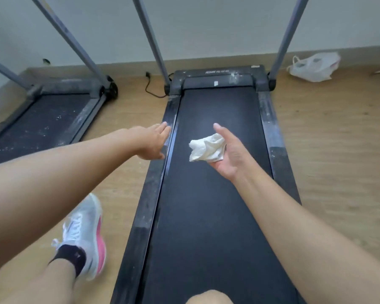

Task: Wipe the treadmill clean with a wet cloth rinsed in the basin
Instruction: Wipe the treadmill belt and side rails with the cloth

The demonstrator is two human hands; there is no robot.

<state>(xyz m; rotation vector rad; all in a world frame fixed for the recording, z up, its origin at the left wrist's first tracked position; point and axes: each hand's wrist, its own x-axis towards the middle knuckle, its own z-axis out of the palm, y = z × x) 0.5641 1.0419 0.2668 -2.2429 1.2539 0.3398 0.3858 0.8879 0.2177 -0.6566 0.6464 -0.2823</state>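
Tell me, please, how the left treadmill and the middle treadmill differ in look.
The left treadmill has a belt speckled with white flecks; the middle treadmill has a plain dark belt. The right hand holds the cloth over the middle treadmill, not the left treadmill. Both have dusty side rails and grey uprights.

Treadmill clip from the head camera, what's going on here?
A person bends over a black treadmill. The right hand holds a crumpled white cloth above the belt. The left hand, fingers straight, reaches to the left side rail. That rail and the motor cover show white dust, so wiping looks unfinished. No basin is in view.
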